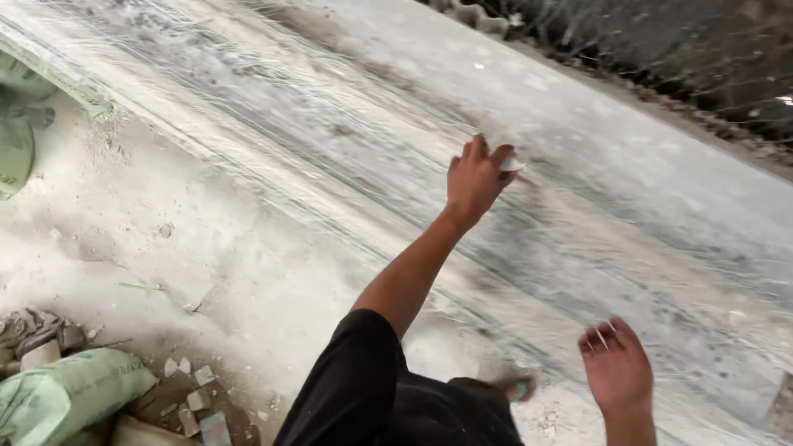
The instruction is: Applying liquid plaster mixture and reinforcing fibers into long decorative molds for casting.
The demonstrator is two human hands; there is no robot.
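Overhead, head view — left hand at 12 o'clock, fingers clamped on a small pale chip over the dusty slab. Right hand at 4 o'clock, fingers loosely apart, holding nothing. Slab's far edge runs to 2 o'clock; bare room between hands. Green sack and rubble pieces at 8 o'clock — well apart.

You cannot identify the small pale object pinched in your left hand (your fingers cover most of it), your right hand is cut off below the wrist, and motion blur smears the dusty slab.
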